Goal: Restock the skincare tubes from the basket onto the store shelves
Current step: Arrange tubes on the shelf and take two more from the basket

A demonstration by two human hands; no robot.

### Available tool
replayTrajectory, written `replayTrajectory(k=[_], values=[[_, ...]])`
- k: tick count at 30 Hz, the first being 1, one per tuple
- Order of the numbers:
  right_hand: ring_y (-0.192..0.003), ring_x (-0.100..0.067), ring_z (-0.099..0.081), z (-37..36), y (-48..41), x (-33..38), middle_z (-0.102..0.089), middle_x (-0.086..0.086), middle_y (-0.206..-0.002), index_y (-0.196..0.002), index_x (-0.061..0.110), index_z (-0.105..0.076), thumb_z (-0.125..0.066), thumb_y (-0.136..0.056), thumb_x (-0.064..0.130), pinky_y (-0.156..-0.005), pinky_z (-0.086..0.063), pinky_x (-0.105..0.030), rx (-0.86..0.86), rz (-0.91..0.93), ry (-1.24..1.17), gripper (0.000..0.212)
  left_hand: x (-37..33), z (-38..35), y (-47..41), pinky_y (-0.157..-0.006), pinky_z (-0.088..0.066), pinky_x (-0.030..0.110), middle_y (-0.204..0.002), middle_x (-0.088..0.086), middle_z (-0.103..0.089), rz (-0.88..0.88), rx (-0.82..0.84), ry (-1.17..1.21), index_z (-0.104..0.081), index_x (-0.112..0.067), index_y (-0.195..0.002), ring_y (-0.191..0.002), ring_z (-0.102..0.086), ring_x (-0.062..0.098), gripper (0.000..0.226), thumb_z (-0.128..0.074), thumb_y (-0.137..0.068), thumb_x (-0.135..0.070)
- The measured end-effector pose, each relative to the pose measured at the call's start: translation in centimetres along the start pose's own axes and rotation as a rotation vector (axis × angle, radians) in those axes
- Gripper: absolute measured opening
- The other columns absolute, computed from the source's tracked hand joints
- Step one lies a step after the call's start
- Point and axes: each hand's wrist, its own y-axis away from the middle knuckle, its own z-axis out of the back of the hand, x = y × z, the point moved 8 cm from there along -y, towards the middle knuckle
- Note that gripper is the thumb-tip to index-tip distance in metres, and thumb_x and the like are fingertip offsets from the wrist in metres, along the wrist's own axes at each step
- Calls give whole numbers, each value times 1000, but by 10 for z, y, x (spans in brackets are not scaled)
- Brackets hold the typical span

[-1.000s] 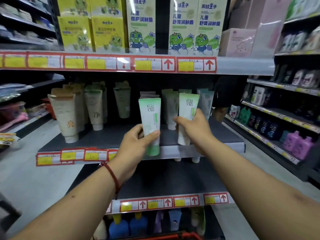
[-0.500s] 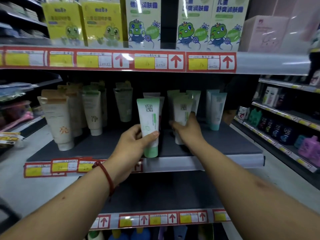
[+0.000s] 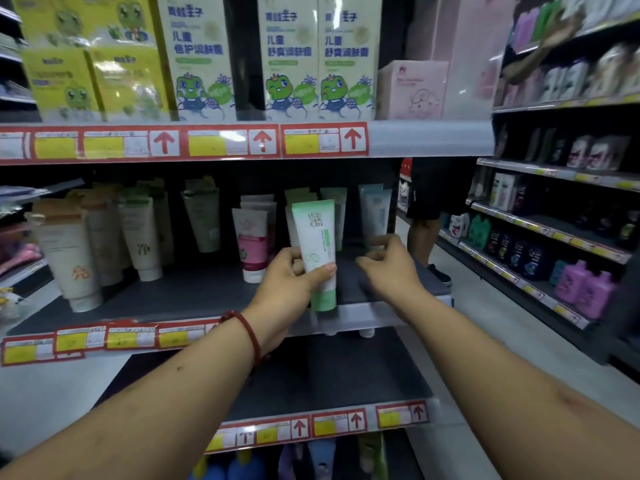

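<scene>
My left hand (image 3: 289, 278) grips a white-and-green skincare tube (image 3: 317, 237), held upright with its cap down just above the front of the dark middle shelf (image 3: 194, 296). My right hand (image 3: 388, 268) hovers to the right of that tube, empty, fingers loosely curled and apart. Behind them stand more green-and-white tubes (image 3: 334, 206), a pale blue tube (image 3: 374, 211) and a pink-and-white tube (image 3: 254, 244). No basket is in view.
Beige and white tubes (image 3: 69, 251) fill the shelf's left side. Boxed children's lotion (image 3: 289, 57) sits on the shelf above. A person's legs (image 3: 427, 216) stand in the aisle at right, beside side shelves of bottles (image 3: 585, 285). The lower shelf (image 3: 329, 368) is dark.
My right hand has let go of its tube among the row at the back and drawn away to the right. My left hand, still on its tube, has shifted rightwards.
</scene>
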Motion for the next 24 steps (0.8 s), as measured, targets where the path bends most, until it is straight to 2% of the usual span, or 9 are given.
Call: replayTrajectory(k=[4,7,9,11,13,15,17,21,24], values=[[-91,-23,-69,23,2,-11,-70,-4,-98,-104,19,-64,-65,-92,15,-80,-59,-38,32,5,-64,13,-2,-45,-9,-83,-56,26,-116,0,-71,-33,0,-33,-55,-14,-115,-101,-68,11,30,-72,-91,-11],[-89,-26,-73,22,2,-14,-73,-10,-98,-112,13,-69,-60,-97,12,-71,-63,-36,147,-37,-214,18,0,-65,-20,-72,-56,17,-114,1,-71,-56,-54,-32,-61,-13,-122,-99,-69,12,34,-73,-91,-13],[-92,-26,-73,21,-2,-16,-74,-11,-99,-112,16,-70,-61,-97,13,-74,-64,-37,210,-50,-265,18,5,-73,-30,-65,-55,12,-113,2,-72,-47,-98,-4,-63,-14,-125,-96,-69,10,33,-70,-93,-14],[-87,-22,-74,19,-9,-19,-74,-8,-94,-114,16,-70,-67,-94,11,-74,-63,-36,259,-36,-280,21,11,-79,-41,-74,-59,17,-114,3,-73,-29,-112,17,-65,-15,-126,-98,-70,13,30,-65,-97,-14],[-80,-21,-73,15,-19,-21,-73,-10,-90,-120,13,-66,-71,-90,7,-74,-63,-38,279,-12,-235,30,18,-86,-53,-89,-60,31,-116,2,-73,-16,-93,25,-65,-17,-128,-104,-70,16,29,-60,-100,-14],[-88,-31,-73,9,-32,-24,-73,-18,-96,-119,13,-65,-73,-88,7,-81,-62,-48,261,1,-185,32,22,-90,-64,-96,-57,36,-119,1,-73,-9,-83,20,-64,-18,-130,-109,-69,17,30,-55,-102,-14],[-96,-31,-72,2,-46,-24,-73,-16,-101,-117,15,-65,-74,-87,8,-87,-60,-51,243,40,-153,33,28,-89,-77,-99,-55,38,-118,2,-72,18,-124,8,-64,-18,-131,-109,-68,18,29,-52,-103,-17],[-103,-21,-68,-18,-73,-19,-72,-5,-110,-110,20,-62,-74,-85,10,-93,-57,-42,239,104,-63,29,39,-83,-96,-103,-52,42,-120,5,-70,82,-255,-22,-63,-19,-129,-110,-65,25,32,-43,-103,-19],[-93,-17,-63,-32,-93,-15,-67,-4,-101,-105,11,-59,-72,-86,10,-74,-52,-25,238,144,52,23,52,-84,-107,-109,-47,42,-138,6,-61,129,-270,-37,-52,-20,-144,-125,-58,27,51,-39,-96,-5]])
